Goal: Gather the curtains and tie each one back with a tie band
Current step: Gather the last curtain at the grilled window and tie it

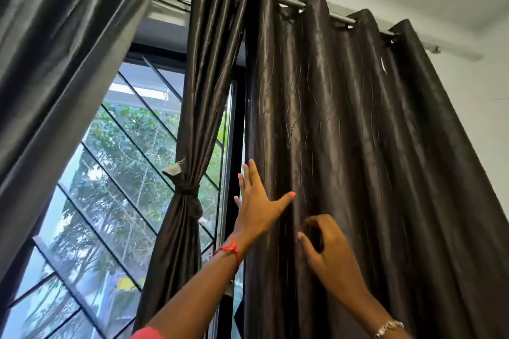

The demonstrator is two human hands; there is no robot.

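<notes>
While splayed, left hand [257,202] on glossy pleated curtain [358,132]; right hand [329,254] curled, grip unclear.

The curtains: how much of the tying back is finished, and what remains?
Done: the middle curtain is gathered and knotted with a tie band. In hand: the left hand rests open at the edge of the right curtain; the right hand curls at a fold, grip unclear. Left: that curtain hangs spread, without a band. On the left curtain no band is in view.
</notes>
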